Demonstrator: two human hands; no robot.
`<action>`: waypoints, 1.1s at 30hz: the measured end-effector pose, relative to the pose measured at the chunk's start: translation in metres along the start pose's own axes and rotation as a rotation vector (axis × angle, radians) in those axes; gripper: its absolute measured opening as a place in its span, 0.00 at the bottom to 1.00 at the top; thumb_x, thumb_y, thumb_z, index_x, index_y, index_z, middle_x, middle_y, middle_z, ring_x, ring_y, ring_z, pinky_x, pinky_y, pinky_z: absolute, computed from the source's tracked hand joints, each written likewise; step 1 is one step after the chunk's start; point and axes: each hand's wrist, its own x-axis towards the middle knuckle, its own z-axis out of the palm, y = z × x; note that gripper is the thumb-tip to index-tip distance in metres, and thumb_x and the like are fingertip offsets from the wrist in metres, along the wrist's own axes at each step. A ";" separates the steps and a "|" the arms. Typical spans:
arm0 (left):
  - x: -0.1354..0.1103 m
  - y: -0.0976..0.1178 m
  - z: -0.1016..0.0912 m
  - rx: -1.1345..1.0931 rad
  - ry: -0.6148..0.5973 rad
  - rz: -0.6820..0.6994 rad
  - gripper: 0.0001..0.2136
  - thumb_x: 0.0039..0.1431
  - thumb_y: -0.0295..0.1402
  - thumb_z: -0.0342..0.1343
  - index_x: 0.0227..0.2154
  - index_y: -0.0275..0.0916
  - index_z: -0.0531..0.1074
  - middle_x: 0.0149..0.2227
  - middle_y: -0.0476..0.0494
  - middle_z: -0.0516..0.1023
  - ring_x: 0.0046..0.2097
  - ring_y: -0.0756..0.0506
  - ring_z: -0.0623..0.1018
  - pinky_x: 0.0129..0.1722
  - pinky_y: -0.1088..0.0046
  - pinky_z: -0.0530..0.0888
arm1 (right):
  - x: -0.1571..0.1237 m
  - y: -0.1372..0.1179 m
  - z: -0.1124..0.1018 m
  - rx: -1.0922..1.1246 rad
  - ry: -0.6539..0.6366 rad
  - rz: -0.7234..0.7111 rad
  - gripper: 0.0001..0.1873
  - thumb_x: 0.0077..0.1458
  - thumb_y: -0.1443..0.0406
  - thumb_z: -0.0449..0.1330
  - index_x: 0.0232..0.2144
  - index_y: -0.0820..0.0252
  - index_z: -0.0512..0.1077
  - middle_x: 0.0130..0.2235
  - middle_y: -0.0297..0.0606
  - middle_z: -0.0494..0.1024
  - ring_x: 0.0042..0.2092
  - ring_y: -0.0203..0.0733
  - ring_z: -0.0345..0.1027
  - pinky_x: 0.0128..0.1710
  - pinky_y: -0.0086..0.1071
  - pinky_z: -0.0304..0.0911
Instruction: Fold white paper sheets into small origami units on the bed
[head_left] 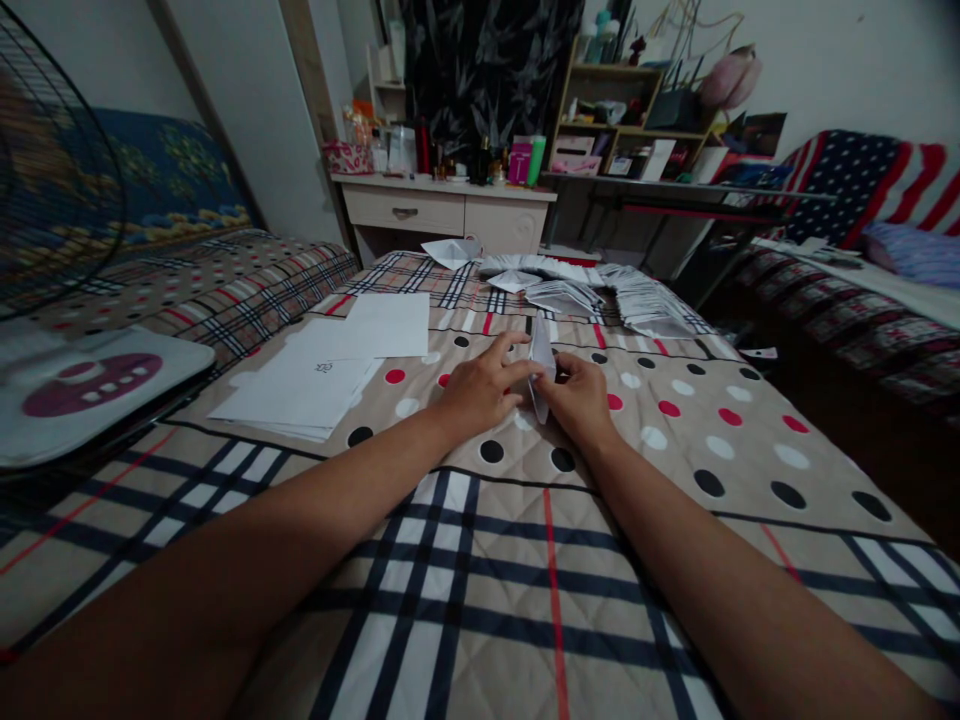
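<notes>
Within the right hand (583, 397), pinched tight, folded paper (541, 348) stands upright; the left hand (484, 382), fingers spread, touches it. Below lies a patterned bedspread (495, 600); beyond, a dresser (431, 212).

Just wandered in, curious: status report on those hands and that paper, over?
Right hand pinching folded paper. Left hand spread at its other side. Loose sheets off left, folded stacks beyond; neither between the hands.
</notes>
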 end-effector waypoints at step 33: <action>0.012 -0.022 0.000 -0.775 0.356 -0.684 0.03 0.54 0.29 0.56 0.33 0.37 0.71 0.21 0.52 0.73 0.21 0.52 0.72 0.21 0.79 0.68 | 0.000 0.004 -0.003 0.088 -0.255 0.052 0.16 0.53 0.55 0.59 0.22 0.60 0.73 0.19 0.32 0.68 0.21 0.35 0.56 0.21 0.30 0.47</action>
